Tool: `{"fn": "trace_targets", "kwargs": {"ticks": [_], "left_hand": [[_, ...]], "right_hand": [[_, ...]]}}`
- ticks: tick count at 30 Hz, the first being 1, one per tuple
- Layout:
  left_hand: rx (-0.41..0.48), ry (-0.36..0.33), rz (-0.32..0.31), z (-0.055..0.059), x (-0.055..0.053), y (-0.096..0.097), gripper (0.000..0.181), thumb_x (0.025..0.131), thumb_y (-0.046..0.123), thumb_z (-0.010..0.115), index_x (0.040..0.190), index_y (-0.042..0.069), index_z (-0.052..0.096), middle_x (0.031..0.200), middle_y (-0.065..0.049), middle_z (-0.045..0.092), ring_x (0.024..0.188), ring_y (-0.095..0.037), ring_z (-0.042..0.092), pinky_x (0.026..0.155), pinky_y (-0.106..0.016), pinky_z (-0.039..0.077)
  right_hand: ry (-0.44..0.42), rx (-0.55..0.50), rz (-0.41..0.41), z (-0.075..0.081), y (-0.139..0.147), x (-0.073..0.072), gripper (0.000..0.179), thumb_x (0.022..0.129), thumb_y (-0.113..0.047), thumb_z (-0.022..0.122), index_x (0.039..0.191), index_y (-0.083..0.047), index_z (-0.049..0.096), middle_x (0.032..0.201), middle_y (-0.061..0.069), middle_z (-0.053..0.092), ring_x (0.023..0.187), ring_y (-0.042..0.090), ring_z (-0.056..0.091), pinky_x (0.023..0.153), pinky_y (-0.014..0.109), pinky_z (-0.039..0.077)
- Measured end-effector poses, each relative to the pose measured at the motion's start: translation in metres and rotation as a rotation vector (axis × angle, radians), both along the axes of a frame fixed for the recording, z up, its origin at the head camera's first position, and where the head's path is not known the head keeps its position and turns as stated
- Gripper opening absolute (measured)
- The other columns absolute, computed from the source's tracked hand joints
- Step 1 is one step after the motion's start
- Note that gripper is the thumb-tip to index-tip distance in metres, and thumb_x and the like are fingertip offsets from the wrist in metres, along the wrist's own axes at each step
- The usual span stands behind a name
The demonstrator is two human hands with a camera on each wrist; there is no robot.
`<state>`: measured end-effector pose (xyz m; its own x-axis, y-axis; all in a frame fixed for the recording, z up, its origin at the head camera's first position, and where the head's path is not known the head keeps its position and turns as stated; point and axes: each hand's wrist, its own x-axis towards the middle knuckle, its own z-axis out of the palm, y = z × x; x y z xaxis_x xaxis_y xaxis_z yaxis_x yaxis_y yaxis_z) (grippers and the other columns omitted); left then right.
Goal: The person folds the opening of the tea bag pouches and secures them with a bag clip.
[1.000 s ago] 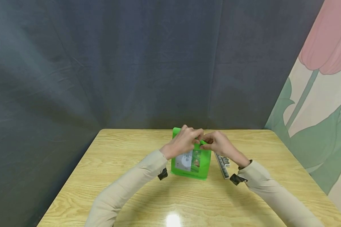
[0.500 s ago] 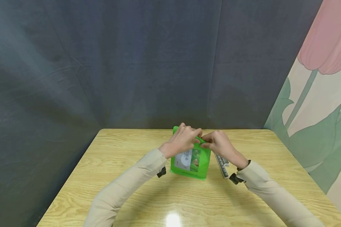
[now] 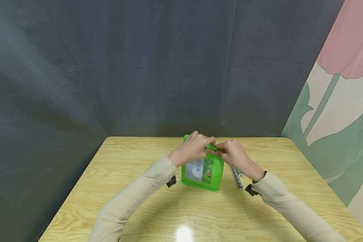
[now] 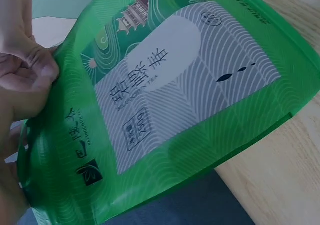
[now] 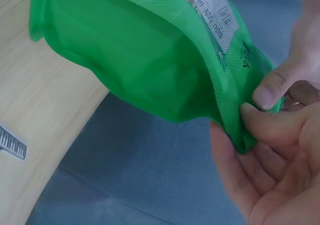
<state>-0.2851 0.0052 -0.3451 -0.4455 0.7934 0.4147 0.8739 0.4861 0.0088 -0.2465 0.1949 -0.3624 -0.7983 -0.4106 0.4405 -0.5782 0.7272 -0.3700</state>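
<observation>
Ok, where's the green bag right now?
In the head view, the green bag is below and right of centre, held near its top by the left hand and right hand, with the patterned strip to its right on the table.

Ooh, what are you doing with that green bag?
A person is holding the green bag, which says "tea" on its label. The left hand and right hand pinch it close together near its top. A piano-key-patterned thing lies to the right on the table, untouched. I can't tell whether the bag is sealed.
</observation>
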Motion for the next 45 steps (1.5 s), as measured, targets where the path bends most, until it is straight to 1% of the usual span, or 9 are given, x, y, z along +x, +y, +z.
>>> {"fn": "trace_targets", "kwargs": {"ticks": [6, 13, 20, 24, 26, 29, 32, 37, 45], "left_hand": [[0.035, -0.014, -0.050, -0.001, -0.002, -0.001, 0.010, 0.089, 0.020, 0.077, 0.091, 0.016, 0.068, 0.082, 0.006, 0.073, 0.054, -0.005, 0.044, 0.064, -0.024, 0.033], [0.067, -0.011, -0.069, -0.003, -0.002, 0.000, 0.014, 0.088, 0.018, 0.077, 0.082, 0.015, 0.065, 0.074, 0.006, 0.070, 0.053, -0.006, 0.042, 0.065, -0.024, 0.032], [0.089, 0.012, -0.069, -0.005, -0.003, -0.001, 0.018, 0.087, 0.018, 0.079, 0.078, 0.015, 0.063, 0.065, 0.005, 0.064, 0.052, -0.007, 0.038, 0.064, -0.025, 0.032], [0.105, -0.008, -0.062, -0.005, -0.003, -0.001, 0.013, 0.086, 0.015, 0.080, 0.082, 0.015, 0.067, 0.071, 0.004, 0.069, 0.053, -0.006, 0.041, 0.066, -0.024, 0.038], [0.120, -0.039, -0.061, -0.004, -0.002, -0.001, 0.012, 0.086, 0.015, 0.080, 0.083, 0.014, 0.068, 0.072, 0.003, 0.070, 0.052, -0.005, 0.044, 0.065, -0.022, 0.040], [0.132, -0.073, -0.059, -0.004, -0.002, 0.000, 0.012, 0.087, 0.013, 0.078, 0.083, 0.014, 0.067, 0.072, 0.004, 0.069, 0.051, -0.004, 0.045, 0.061, -0.020, 0.040], [0.136, -0.080, -0.055, -0.004, -0.003, 0.000, 0.011, 0.087, 0.012, 0.078, 0.083, 0.015, 0.068, 0.073, 0.004, 0.069, 0.051, -0.003, 0.048, 0.060, -0.019, 0.040], [0.119, -0.087, -0.061, -0.002, -0.004, -0.001, 0.010, 0.088, 0.014, 0.077, 0.085, 0.015, 0.068, 0.076, 0.004, 0.070, 0.053, -0.004, 0.051, 0.059, -0.019, 0.042], [0.074, -0.131, -0.045, 0.000, -0.003, -0.001, 0.012, 0.087, 0.011, 0.076, 0.089, 0.015, 0.065, 0.074, 0.003, 0.067, 0.052, -0.006, 0.046, 0.050, -0.017, 0.034]], "right_hand": [[0.037, 0.047, 0.010, 0.001, 0.000, 0.003, 0.011, 0.084, 0.002, 0.074, 0.094, -0.001, 0.078, 0.058, -0.002, 0.062, 0.042, 0.000, 0.034, 0.044, 0.022, 0.030], [0.049, 0.117, 0.048, 0.005, 0.001, 0.005, 0.010, 0.087, 0.000, 0.069, 0.094, -0.001, 0.076, 0.052, -0.010, 0.047, 0.042, 0.000, 0.032, 0.042, 0.020, 0.030], [-0.014, 0.122, 0.103, 0.012, 0.003, 0.009, 0.019, 0.090, 0.002, 0.067, 0.108, 0.006, 0.073, 0.066, 0.001, 0.066, 0.043, 0.000, 0.038, 0.043, 0.020, 0.036], [0.083, 0.123, 0.107, 0.007, 0.002, 0.008, 0.010, 0.087, 0.004, 0.072, 0.096, 0.004, 0.074, 0.068, 0.004, 0.068, 0.045, -0.001, 0.044, 0.045, 0.020, 0.040], [0.140, 0.137, 0.091, 0.003, 0.000, 0.009, 0.005, 0.085, 0.004, 0.074, 0.089, 0.001, 0.073, 0.062, 0.000, 0.062, 0.045, 0.000, 0.042, 0.044, 0.021, 0.039], [0.210, 0.177, 0.050, -0.004, -0.002, 0.010, 0.013, 0.085, 0.003, 0.075, 0.080, -0.005, 0.066, 0.054, -0.006, 0.049, 0.045, 0.002, 0.037, 0.043, 0.023, 0.034], [0.243, 0.210, 0.008, -0.008, -0.004, 0.012, 0.017, 0.086, 0.001, 0.074, 0.079, -0.008, 0.061, 0.052, -0.007, 0.040, 0.045, 0.004, 0.033, 0.042, 0.023, 0.029], [0.281, 0.233, -0.028, -0.011, -0.006, 0.016, 0.014, 0.085, 0.000, 0.076, 0.084, -0.006, 0.063, 0.052, -0.006, 0.043, 0.044, 0.006, 0.039, 0.041, 0.026, 0.032], [0.552, 0.286, -0.103, -0.029, -0.016, 0.020, 0.021, 0.080, 0.002, 0.079, 0.084, 0.001, 0.058, 0.055, 0.002, 0.046, 0.039, 0.012, 0.042, 0.034, 0.026, 0.032]]}}
